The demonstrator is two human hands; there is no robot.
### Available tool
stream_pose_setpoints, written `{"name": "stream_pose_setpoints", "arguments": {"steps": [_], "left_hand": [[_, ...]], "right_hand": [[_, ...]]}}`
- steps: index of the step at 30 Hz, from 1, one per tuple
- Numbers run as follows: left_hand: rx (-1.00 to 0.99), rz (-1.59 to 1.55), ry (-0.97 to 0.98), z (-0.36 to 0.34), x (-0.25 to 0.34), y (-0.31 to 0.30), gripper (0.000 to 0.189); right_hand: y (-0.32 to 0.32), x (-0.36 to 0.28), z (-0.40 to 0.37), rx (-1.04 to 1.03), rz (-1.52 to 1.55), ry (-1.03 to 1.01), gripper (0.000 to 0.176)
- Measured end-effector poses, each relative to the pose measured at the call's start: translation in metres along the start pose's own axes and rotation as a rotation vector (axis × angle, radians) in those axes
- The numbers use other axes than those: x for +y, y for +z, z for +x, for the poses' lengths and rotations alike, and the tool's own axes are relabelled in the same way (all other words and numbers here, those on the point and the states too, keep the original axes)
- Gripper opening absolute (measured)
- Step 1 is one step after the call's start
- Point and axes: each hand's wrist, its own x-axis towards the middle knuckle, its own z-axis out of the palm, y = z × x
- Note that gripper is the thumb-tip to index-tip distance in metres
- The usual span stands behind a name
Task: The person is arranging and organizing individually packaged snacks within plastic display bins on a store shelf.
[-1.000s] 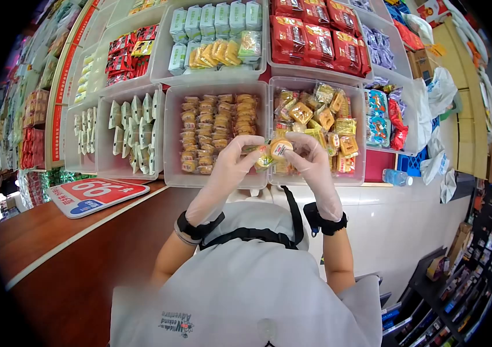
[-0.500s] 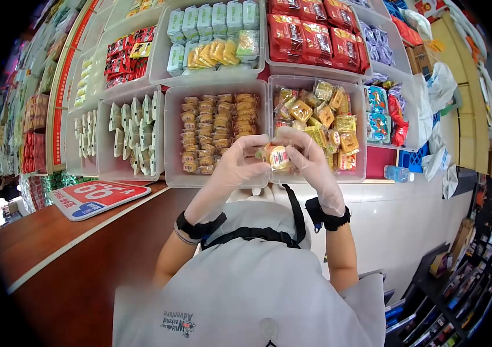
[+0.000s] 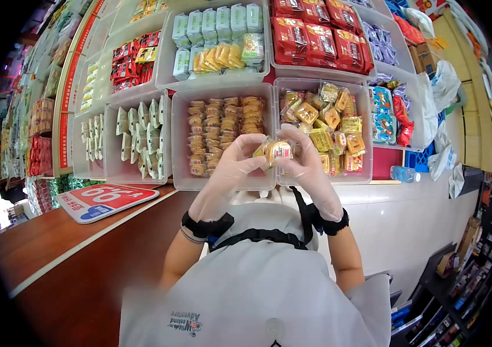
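My left hand (image 3: pixel 233 165) and my right hand (image 3: pixel 308 162) both wear clear gloves and meet over the front bins. Between their fingertips is a small wrapped pastry (image 3: pixel 281 151), golden with a red-and-white label facing up. My left fingers close on its left end, my right thumb and fingers on its right. Below my left hand is a clear bin (image 3: pixel 179 139) with rows of wrapped round biscuits (image 3: pixel 223 124). My right hand overlaps the neighbouring bin (image 3: pixel 366 124), which holds loose yellow-wrapped pastries (image 3: pixel 330 115).
Behind stand bins of green-white packets (image 3: pixel 217 23) and red bags (image 3: pixel 321 37). White packets (image 3: pixel 142 136) fill a bin to the left. A red-blue price sign (image 3: pixel 107 199) lies on the wooden surface at left. A water bottle (image 3: pixel 404 174) is at right.
The labelled pastry has turned a little in my fingers, and its label now faces up more squarely. My right fingers have shifted around it. The whole view has slid slightly right and down.
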Motion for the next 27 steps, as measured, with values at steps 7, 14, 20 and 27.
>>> {"name": "stream_pose_setpoints", "arguments": {"steps": [7, 14, 20, 27], "left_hand": [[-0.062, -0.054, 0.098, 0.000, -0.005, -0.004, 0.035], [0.030, 0.012, 0.040, 0.000, 0.000, -0.003, 0.045], [-0.074, -0.070, -0.084, 0.007, -0.017, -0.003, 0.048], [-0.021, 0.148, -0.181, 0.005, -0.010, 0.007, 0.048]], "right_hand": [[0.006, 0.006, 0.000, 0.004, -0.050, 0.023, 0.061], [0.000, -0.011, -0.001, -0.036, -0.058, 0.097, 0.048], [0.000, 0.009, 0.005, -0.002, -0.012, 0.054, 0.040], [-0.001, 0.003, 0.007, -0.013, -0.354, -0.158, 0.027]]}}
